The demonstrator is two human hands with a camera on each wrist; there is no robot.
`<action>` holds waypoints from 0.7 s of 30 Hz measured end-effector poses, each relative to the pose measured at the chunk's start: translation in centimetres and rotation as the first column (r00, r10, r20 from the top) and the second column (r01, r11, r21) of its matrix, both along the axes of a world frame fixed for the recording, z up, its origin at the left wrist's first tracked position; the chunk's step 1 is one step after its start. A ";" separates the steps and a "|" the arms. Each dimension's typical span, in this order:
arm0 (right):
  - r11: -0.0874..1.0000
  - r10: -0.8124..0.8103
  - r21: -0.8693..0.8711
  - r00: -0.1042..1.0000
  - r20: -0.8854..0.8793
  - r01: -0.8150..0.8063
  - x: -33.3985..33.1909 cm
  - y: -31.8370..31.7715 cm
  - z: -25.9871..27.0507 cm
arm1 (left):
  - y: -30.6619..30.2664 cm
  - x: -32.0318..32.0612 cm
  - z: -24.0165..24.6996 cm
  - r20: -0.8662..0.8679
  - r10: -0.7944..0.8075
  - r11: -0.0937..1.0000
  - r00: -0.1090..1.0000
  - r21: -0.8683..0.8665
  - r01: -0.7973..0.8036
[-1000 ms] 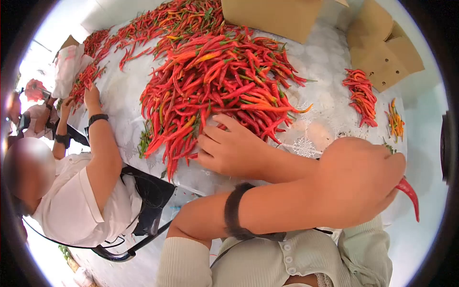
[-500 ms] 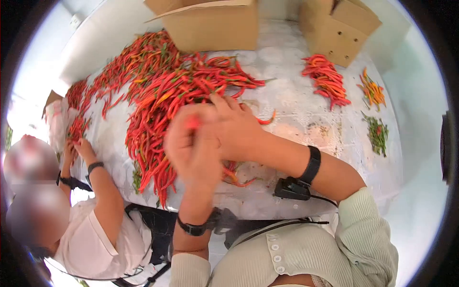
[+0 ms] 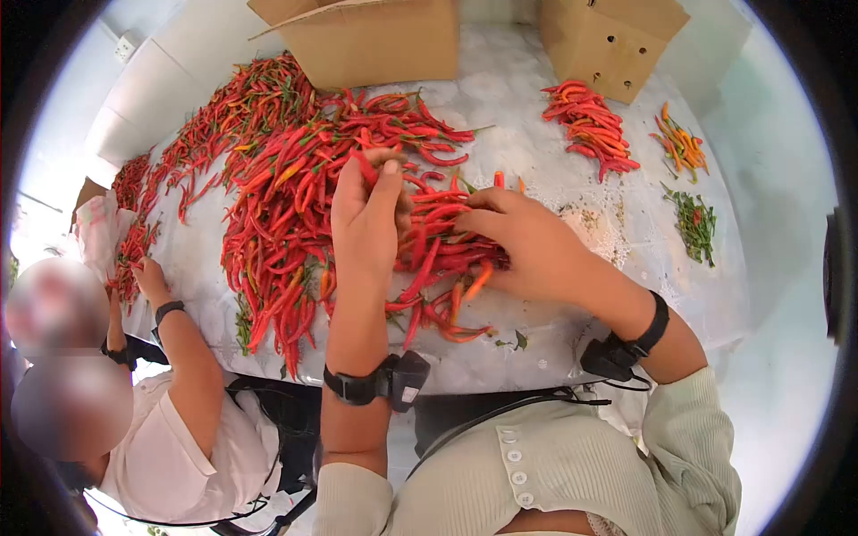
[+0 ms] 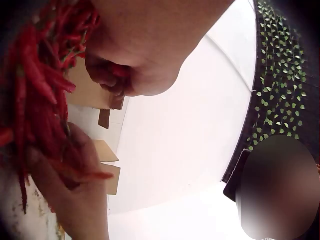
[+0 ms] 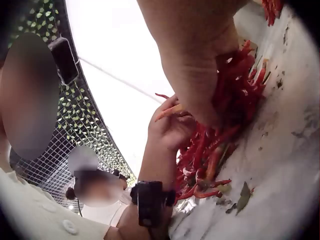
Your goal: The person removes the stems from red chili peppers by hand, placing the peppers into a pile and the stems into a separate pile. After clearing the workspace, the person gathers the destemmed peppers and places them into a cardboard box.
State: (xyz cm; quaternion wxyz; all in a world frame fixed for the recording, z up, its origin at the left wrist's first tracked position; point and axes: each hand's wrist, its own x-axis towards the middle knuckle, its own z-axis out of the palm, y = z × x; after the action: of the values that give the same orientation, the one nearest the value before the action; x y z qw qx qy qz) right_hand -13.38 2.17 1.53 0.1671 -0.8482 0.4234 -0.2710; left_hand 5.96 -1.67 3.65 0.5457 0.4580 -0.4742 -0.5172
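Observation:
A heap of red chili peppers (image 3: 268, 201) lies in front of me in the head view. At its middle, my left hand (image 3: 362, 228) is raised over the heap. A red chili pepper (image 3: 364, 167) sits between its thumb and curled fingers, and red also shows inside the fist in the left wrist view. On the heap's right side my right hand (image 3: 536, 250) curls its fingers and thumb round several red chili peppers (image 4: 50, 117). An orange chili pepper (image 3: 480, 280) pokes out beneath it. Its palm side is hidden in the head view.
Smaller groups of red chilies (image 3: 590, 129), orange chilies (image 3: 681, 146) and green chilies (image 3: 693, 225) lie to the right. Two cardboard boxes (image 3: 375, 45) stand along the back. Another person in a white shirt (image 3: 192, 420) works at the left. Leaf bits (image 3: 514, 341) lie near the front edge.
My left arm, crossed over to the far right with a red chili, has swung back left across my right arm. My right hand has moved rightward along the heap. The view has turned.

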 end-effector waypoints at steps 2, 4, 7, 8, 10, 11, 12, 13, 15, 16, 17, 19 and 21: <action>0.999 -0.008 0.050 1.000 0.007 0.007 -1.2 0.8 0.7 | -0.6 -0.5 0.1 -0.052 -0.038 0.998 0.998 0.048 0.040; 0.999 -0.023 0.048 1.000 0.009 0.022 -2.3 1.5 1.1 | -0.9 -0.4 0.2 -0.075 -0.083 0.992 0.994 0.084 0.090; 0.999 -0.034 0.035 0.998 0.053 0.032 -4.0 1.5 1.0 | -1.2 -0.4 -0.7 -0.101 -0.104 0.988 0.989 0.101 0.114; 0.996 -0.035 0.085 0.994 0.103 0.027 -4.6 1.4 0.7 | -1.2 -0.2 -1.1 -0.110 -0.119 0.986 0.987 0.102 0.131; 0.996 -0.052 0.087 0.980 0.193 0.036 -5.2 0.8 0.0 | -1.3 0.1 -1.6 -0.126 -0.122 0.984 0.984 0.112 0.136; 0.997 -0.065 0.049 0.970 0.232 0.055 -5.3 0.7 -0.6 | -1.1 0.2 -1.7 -0.135 -0.107 0.984 0.985 0.130 0.125; 0.997 -0.077 0.017 0.960 0.271 0.075 -5.3 0.7 -1.0 | -0.9 0.2 -1.9 -0.144 -0.092 0.982 0.985 0.153 0.114; 0.991 -0.135 0.029 0.951 0.279 0.132 -5.2 0.9 -1.2 | -0.6 0.2 -2.1 -0.177 -0.098 0.983 0.979 0.136 0.123; 0.968 -0.251 0.056 0.923 0.291 0.245 -4.9 1.5 -0.9 | -0.3 0.1 -1.9 -0.242 -0.112 0.985 0.964 0.100 0.140; 0.948 -0.319 0.116 0.873 0.370 0.297 -4.7 1.7 -1.2 | -0.2 0.1 -1.9 -0.232 -0.133 0.981 0.964 0.105 0.161; 0.955 -0.285 0.027 0.892 0.350 0.295 -4.4 1.9 -1.2 | -0.2 0.1 -2.0 -0.234 -0.124 0.980 0.964 0.124 0.156; 0.946 -0.217 -0.171 0.929 0.301 0.277 -4.1 1.8 -0.6 | -0.5 0.1 -2.0 -0.238 -0.111 0.979 0.965 0.141 0.147; 0.965 -0.144 -0.175 0.952 0.269 0.195 -3.3 1.7 -0.5 | -1.0 1.0 -2.6 -0.336 -0.213 0.960 0.917 0.101 0.260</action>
State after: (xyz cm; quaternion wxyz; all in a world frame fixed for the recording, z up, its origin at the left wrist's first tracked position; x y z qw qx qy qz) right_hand -16.66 3.87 0.99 0.1102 -0.7792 0.4409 -0.4317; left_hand 7.01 -2.65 1.07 0.5147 0.3444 -0.3923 -0.6801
